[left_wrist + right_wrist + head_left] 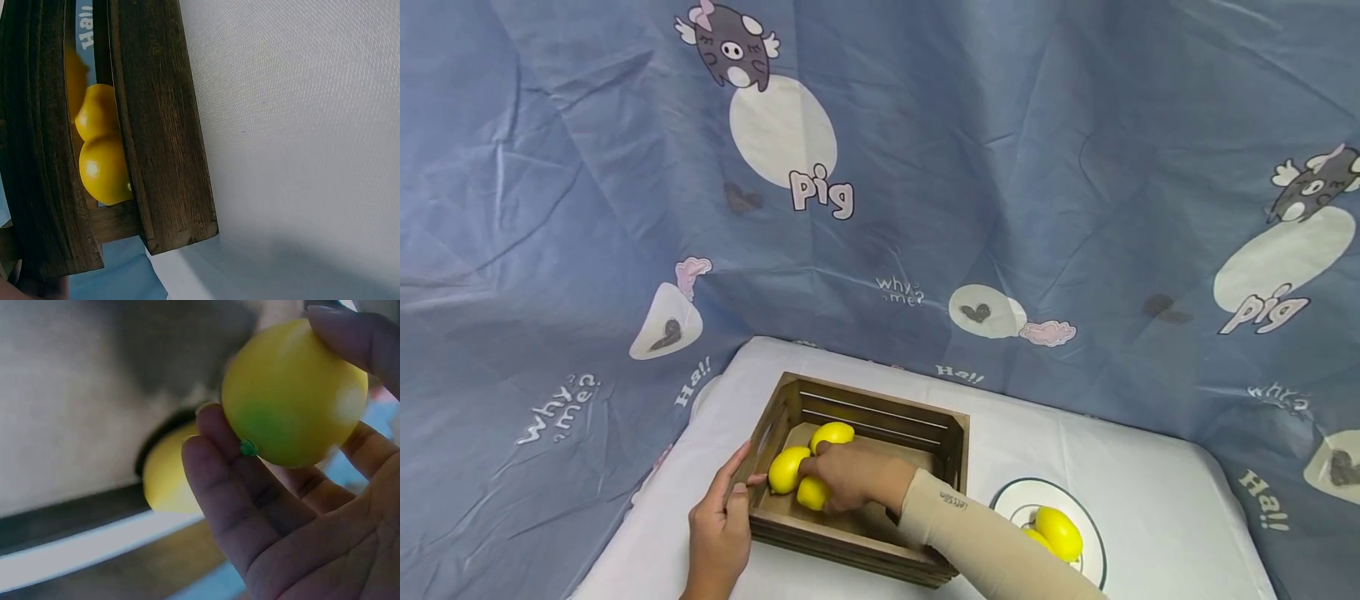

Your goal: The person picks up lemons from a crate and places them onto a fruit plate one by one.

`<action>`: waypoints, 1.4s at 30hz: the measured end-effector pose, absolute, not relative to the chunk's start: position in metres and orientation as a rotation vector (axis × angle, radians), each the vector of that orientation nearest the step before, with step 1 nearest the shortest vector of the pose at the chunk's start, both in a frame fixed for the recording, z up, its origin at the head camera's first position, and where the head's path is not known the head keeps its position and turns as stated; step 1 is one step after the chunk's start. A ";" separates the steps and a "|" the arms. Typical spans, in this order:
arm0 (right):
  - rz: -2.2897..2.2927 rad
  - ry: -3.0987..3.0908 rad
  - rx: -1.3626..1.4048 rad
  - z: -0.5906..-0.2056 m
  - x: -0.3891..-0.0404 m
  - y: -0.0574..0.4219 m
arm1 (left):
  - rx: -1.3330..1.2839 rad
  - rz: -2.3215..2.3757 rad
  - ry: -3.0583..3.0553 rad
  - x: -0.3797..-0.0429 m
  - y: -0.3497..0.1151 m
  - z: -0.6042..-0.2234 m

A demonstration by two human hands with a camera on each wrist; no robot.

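In the head view a brown slatted wooden crate (pixel 850 546) stands on the white-covered table. My left hand (pixel 721 527) grips its left end, one fingertip showing at the handle opening. Inside the crate, my right hand (pixel 853 477) holds a yellow lemon (pixel 294 394) with a green tip, pinched between thumb and fingers in the right wrist view. Another lemon (pixel 169 472) lies just past those fingertips. Toward the crate's left end sit a lemon (pixel 832 434) at the back and a lemon (pixel 787 470) nearer the handle. Through the slats, the left wrist view shows yellow lemons (pixel 103 169).
Right of the crate, a white plate (pixel 1011 500) with a dark rim carries lemons (pixel 1060 533), partly behind the right sleeve (pixel 992 542). Blue printed cloth (pixel 880 208) hangs behind the table and along its sides.
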State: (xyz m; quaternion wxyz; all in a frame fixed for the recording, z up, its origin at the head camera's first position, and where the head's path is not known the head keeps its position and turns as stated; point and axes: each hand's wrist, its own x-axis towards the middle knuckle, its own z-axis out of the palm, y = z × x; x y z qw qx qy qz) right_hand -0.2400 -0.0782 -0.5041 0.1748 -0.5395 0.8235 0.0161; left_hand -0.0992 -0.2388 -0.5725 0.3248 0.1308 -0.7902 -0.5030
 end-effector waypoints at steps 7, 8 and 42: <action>-0.062 2.354 -1.514 -0.471 -0.245 -0.064 | 0.342 -1.306 -2.063 -0.098 -0.239 -0.573; -0.079 2.359 -1.513 -0.466 -0.245 -0.060 | 0.338 -1.308 -2.063 -0.098 -0.239 -0.573; -0.439 2.615 -1.462 -0.384 -0.234 0.071 | 0.343 -1.303 -2.120 -0.099 -0.240 -0.570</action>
